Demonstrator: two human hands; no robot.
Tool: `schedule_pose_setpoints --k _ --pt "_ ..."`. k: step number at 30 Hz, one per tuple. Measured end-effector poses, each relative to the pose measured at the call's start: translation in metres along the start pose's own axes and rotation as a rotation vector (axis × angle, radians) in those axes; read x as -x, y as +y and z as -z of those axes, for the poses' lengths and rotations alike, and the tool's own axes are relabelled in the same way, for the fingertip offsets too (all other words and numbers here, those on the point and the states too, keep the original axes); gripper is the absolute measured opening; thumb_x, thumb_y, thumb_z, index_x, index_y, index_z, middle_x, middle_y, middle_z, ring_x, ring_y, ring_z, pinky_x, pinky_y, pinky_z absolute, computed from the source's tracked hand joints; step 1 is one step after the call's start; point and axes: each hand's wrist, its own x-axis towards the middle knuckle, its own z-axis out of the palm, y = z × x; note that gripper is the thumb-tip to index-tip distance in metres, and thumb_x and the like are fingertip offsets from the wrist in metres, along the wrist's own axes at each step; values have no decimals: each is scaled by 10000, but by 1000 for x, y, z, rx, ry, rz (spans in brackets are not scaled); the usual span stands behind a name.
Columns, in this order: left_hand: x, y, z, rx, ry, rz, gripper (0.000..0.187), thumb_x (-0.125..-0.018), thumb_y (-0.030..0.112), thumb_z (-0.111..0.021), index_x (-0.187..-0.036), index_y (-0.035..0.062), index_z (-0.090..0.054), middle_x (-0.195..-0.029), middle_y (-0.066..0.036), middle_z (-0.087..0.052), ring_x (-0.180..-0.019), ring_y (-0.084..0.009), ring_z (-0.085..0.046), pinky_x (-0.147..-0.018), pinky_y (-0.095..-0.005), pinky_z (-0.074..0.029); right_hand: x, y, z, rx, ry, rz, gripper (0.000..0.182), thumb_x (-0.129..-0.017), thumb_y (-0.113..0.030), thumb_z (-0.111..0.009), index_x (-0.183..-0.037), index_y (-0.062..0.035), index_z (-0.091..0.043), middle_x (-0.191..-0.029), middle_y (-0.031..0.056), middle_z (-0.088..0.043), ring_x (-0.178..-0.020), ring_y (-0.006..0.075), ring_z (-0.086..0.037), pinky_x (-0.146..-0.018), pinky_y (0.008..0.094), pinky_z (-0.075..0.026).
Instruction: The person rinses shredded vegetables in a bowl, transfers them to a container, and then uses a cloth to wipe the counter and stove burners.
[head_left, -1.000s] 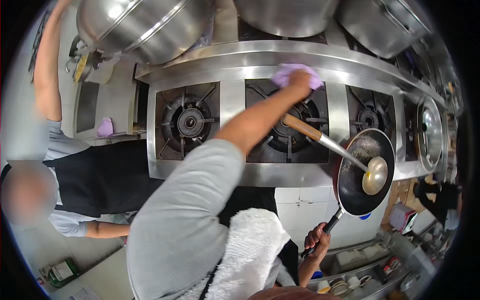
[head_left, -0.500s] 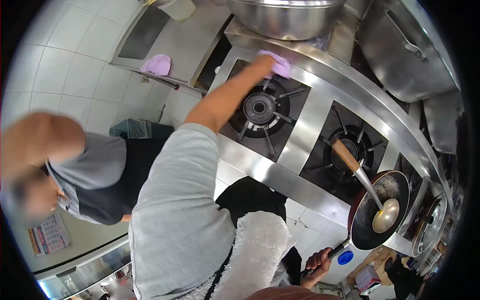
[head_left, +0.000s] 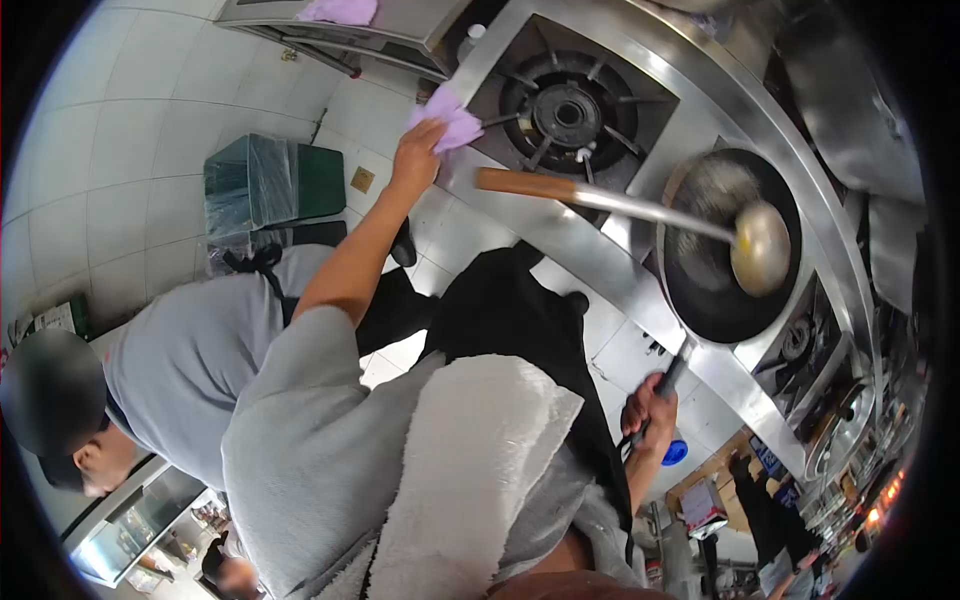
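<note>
My left hand (head_left: 417, 152) is closed on a purple cloth (head_left: 452, 120) at the front left corner of the steel stove (head_left: 575, 243). Beside the cloth is the left burner (head_left: 569, 113), with nothing on its grate. My right hand (head_left: 650, 404) grips the handle of a black frying pan (head_left: 712, 312), which is over the right burner and hides it. A ladle (head_left: 763, 252) rests with its bowl in the pan. Its wooden handle sticks out leftward past the rim, above the stove's front edge.
A co-worker in a grey shirt (head_left: 190, 345) bends close on my left. Behind them stands a green bin (head_left: 225, 185) with a plastic liner. Another purple cloth (head_left: 340, 10) lies on the steel counter at upper left. Large steel pots (head_left: 850, 110) stand beyond the stove.
My left hand has brought the cloth from behind the left burner to the stove's front left corner. The pan and ladle have moved back over the right burner. The co-worker has bent forward.
</note>
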Motion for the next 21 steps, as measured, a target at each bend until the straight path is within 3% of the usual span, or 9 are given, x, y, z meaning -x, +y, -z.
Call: schedule_pose_setpoints --k 3,6,9,11,13,16,19,20,21 --pt "51 32 -15 -44 171 -62 402 -744 -61 -520 -1110 63 -629 -1193 -173 -582 -1143 -346 -521 -962 -447 -391 -27 -9 -20 138 -42 -131 204 -763 -54 -631 -770 -65 -428 -452 25 -370 -310 146 -390 -285 292 -346" --pt "67 90 -33 33 110 73 371 -790 -22 -514 -1125 90 -630 -1203 -138 -586 -1152 -339 -522 -971 -470 -362 -57 -18 -52 220 -251 -169 208 -787 -48 -649 -771 -64 -442 -466 9 -395 -330 124 -414 -308 278 -355" --pt "72 132 -41 117 112 -29 365 -828 -23 -512 -1156 96 -619 -1239 -110 -575 -1205 -303 -492 -1026 -496 -306 -95 -19 -76 325 -414 -139 202 -798 -101 -653 -745 -54 -464 -484 4 -408 -359 109 -427 -328 277 -371" --pt "73 150 -44 148 64 -36 412 -812 -28 -486 -1182 109 -603 -1258 -96 -560 -1219 -317 -475 -1040 -509 -269 -118 -17 -89 315 -450 -221 213 -799 -117 -656 -707 -49 -476 -504 12 -428 -387 109 -445 -339 279 -382" --pt "76 165 -44 123 -25 -44 413 -820 -24 -470 -1205 80 -577 -1291 -110 -535 -1246 -309 -450 -1058 -514 -239 -138 -13 -97 415 -519 -171 188 -816 -138 -653 -801 -37 -496 -510 -7 -412 -402 95 -449 -351 256 -386" --pt "77 191 -47 125 -88 -116 373 -827 6 -487 -1185 53 -579 -1287 -119 -530 -1240 -311 -447 -1052 -522 -244 -156 -12 -103 456 -489 -141 280 -816 -244 -680 -811 -19 -513 -552 28 -481 -412 111 -477 -369 265 -404" --pt "77 239 -58 328 -287 -79 368 -822 14 -493 -1182 45 -564 -1240 -124 -539 -1216 -321 -448 -1032 -526 -265 -158 -18 -105 448 -401 -37 361 -779 -325 -712 -797 -19 -521 -562 47 -510 -406 143 -492 -348 284 -394" --pt "91 242 -77 145 -208 -332 332 -849 64 -481 -1174 43 -546 -1189 -123 -541 -1192 -329 -447 -1010 -524 -285 -173 -14 -93 713 -376 30 541 -743 -450 -719 -919 34 -553 -657 97 -595 -540 194 -589 -468 308 -472" --pt "70 285 -64 321 -206 -298 344 -836 54 -529 -1175 -2 -513 -1248 -199 -497 -1152 -396 -453 -1009 -468 -310 -165 -11 -87 867 -171 424 706 -709 -540 -711 -1049 60 -562 -838 164 -646 -785 236 -638 -684 320 -508"
